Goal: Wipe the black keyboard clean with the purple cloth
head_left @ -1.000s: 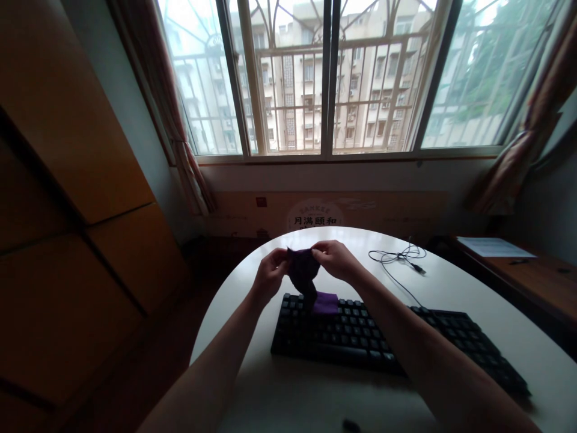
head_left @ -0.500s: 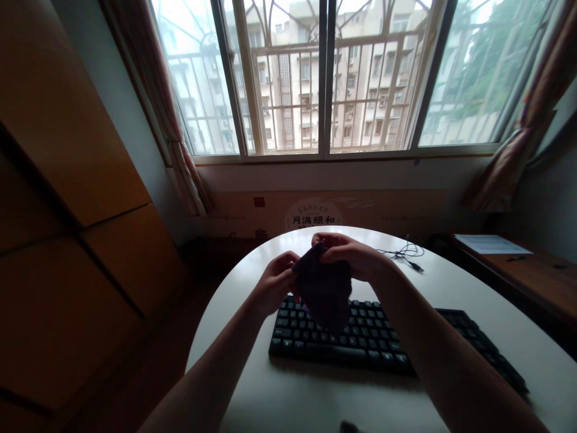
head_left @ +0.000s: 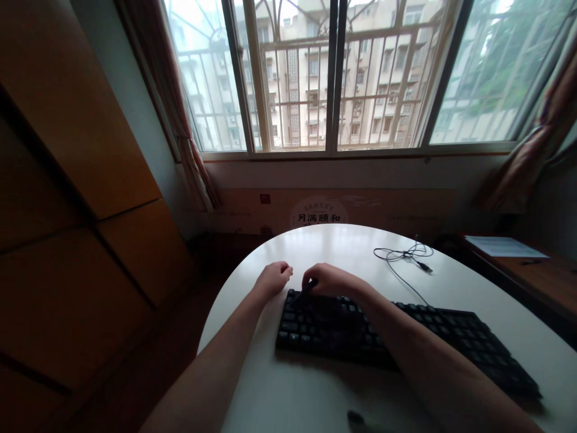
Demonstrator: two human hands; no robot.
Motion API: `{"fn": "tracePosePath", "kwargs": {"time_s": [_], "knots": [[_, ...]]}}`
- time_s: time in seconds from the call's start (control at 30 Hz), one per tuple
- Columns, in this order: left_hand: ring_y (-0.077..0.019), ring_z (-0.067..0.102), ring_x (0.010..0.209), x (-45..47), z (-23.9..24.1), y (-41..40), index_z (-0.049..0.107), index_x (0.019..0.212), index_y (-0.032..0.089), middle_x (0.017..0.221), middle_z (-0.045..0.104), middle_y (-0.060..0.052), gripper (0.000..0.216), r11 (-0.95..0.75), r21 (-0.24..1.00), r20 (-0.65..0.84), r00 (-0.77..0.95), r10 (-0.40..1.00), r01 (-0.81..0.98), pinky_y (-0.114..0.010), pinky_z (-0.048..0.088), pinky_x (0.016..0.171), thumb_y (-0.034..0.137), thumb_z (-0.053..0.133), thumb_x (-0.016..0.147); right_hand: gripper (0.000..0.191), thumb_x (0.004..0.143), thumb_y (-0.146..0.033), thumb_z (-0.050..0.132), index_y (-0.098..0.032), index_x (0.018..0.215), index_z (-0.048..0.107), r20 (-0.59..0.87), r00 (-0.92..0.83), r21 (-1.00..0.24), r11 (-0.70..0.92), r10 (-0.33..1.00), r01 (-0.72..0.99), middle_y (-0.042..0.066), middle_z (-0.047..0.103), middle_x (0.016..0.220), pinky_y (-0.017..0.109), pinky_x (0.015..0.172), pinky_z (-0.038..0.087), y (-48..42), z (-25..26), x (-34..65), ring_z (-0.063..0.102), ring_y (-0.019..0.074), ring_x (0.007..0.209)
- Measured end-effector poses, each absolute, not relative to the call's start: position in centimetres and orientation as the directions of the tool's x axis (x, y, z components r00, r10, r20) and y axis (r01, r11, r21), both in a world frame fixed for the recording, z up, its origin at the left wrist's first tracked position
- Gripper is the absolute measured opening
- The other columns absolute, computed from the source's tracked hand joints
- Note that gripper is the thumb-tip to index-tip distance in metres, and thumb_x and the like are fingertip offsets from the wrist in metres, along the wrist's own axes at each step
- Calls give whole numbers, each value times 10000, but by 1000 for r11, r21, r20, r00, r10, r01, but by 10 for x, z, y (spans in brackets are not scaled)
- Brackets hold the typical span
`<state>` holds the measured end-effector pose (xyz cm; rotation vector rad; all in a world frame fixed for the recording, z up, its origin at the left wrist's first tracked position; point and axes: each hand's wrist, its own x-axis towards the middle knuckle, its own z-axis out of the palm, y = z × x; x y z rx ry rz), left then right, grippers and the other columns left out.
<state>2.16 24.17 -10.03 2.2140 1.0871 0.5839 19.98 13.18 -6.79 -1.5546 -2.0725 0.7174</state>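
Observation:
A black keyboard lies across the white round table. Over its left part hangs a dark purple cloth, hard to tell from the dark keys beneath it. My right hand pinches the cloth by its upper edge near the keyboard's back left corner. Just left of that corner, my left hand is curled closed, apart from the cloth, and nothing shows in its fingers. My right forearm covers the middle of the keyboard.
A thin black cable with a USB plug lies coiled behind the keyboard. A small dark object is at the near edge of view. On the right, a brown desk bears a sheet of paper.
The cloth, held up by both hands before, is now lower over the keyboard in my right hand alone. My left hand has let go of it. The view has shifted slightly.

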Motion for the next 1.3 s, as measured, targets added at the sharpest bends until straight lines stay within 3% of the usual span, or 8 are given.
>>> {"fn": "tracePosePath", "kwargs": {"time_s": [0.1, 0.27, 0.37, 0.5, 0.77, 0.93, 1.07, 1.3], "knots": [[-183, 581, 667, 18, -101, 241, 653, 728, 165, 668, 637, -35, 253, -504, 608, 23, 621, 784, 614, -268, 400, 603, 368, 513, 785, 237, 697, -219, 659, -169, 914, 742, 83, -176, -653, 188, 981, 734, 34, 715, 860, 236, 704, 441, 138, -86, 190, 621, 170, 783], [-164, 568, 566, 12, -93, 239, 628, 707, 172, 601, 592, -3, 272, -529, 561, -174, 716, 676, 636, -250, 396, 526, 426, 552, 772, 351, 714, -344, 697, -144, 1002, 699, -39, -108, -721, 47, 993, 691, 70, 709, 909, 253, 665, 466, 143, -100, 196, 634, 199, 798], [-155, 541, 457, 8, -90, 239, 623, 812, 175, 562, 554, 12, 342, -503, 560, -294, 726, 622, 658, -249, 392, 445, 498, 511, 805, 362, 727, -306, 677, -141, 1049, 677, -116, -116, -762, -14, 986, 648, 67, 707, 926, 239, 652, 481, 147, -104, 200, 641, 188, 800], [-149, 542, 459, 7, -91, 240, 603, 938, 190, 583, 551, 19, 362, -483, 575, -387, 740, 550, 660, -226, 389, 404, 516, 513, 809, 372, 710, -186, 623, -163, 1079, 669, -167, -160, -798, -38, 973, 602, 41, 703, 955, 219, 673, 491, 151, -105, 202, 642, 170, 826], [-146, 551, 471, 8, -96, 244, 581, 911, 188, 555, 531, 27, 330, -457, 610, -390, 748, 537, 647, -211, 395, 403, 494, 517, 805, 362, 694, -223, 646, -167, 1050, 685, -191, -179, -787, -41, 965, 616, 24, 713, 922, 206, 658, 483, 145, -99, 200, 644, 161, 798], [-147, 549, 465, 9, -96, 243, 575, 886, 189, 549, 530, 30, 323, -460, 614, -387, 753, 532, 641, -222, 404, 407, 495, 522, 799, 367, 727, -367, 630, -151, 1019, 682, -146, -21, -682, -86, 989, 727, 68, 710, 898, 238, 610, 453, 140, -98, 183, 640, 194, 778], [-151, 560, 475, 9, -96, 243, 564, 876, 188, 554, 534, 29, 290, -465, 610, -376, 751, 543, 642, -218, 395, 401, 463, 515, 796, 397, 762, -453, 578, -171, 1021, 679, -93, 77, -570, -116, 993, 814, 104, 707, 946, 298, 664, 450, 141, -97, 168, 639, 249, 839], [-155, 557, 472, 8, -99, 244, 558, 864, 189, 543, 533, 31, 259, -457, 608, -373, 742, 557, 649, -224, 399, 406, 431, 515, 782, 380, 837, -477, 448, -253, 1040, 679, -68, 111, -460, -130, 992, 878, 91, 704, 1045, 361, 752, 461, 145, -99, 155, 644, 286, 951]]}}
